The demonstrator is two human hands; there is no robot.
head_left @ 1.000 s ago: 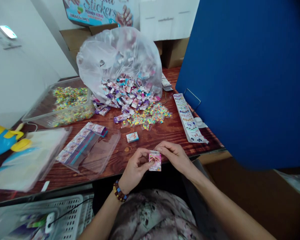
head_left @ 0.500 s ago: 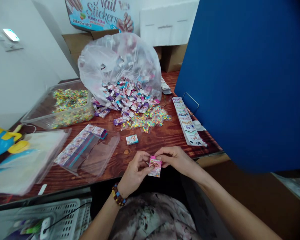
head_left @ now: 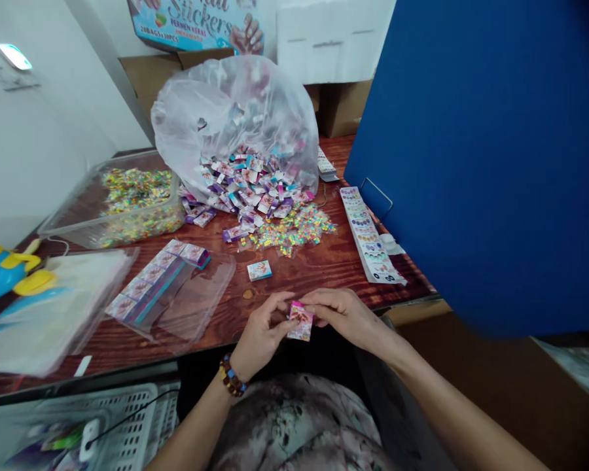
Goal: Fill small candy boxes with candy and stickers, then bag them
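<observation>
Both my hands pinch one small pink packet (head_left: 301, 322) at the near edge of the wooden table (head_left: 324, 265). My left hand (head_left: 260, 335), with a bead bracelet on its wrist, grips the packet's left side. My right hand (head_left: 346, 315) closes its fingers on the packet's top right. A single small blue-and-white packet (head_left: 259, 269) lies on the table just beyond my hands. Further back, a pile of small packets (head_left: 245, 190) spills from a big clear plastic bag (head_left: 233, 118), with loose colourful candies (head_left: 292, 229) in front of it.
A clear zip bag with a row of packets (head_left: 160, 278) lies left of my hands. A clear tub of candies (head_left: 122, 203) stands at the back left. A sticker strip (head_left: 370, 235) runs along the right beside a tall blue panel (head_left: 491, 157). A white basket (head_left: 103, 428) sits below.
My hands and the pink packet stay at the table's edge, and the packet has tilted slightly as my fingers work its top. The view has shifted a little.
</observation>
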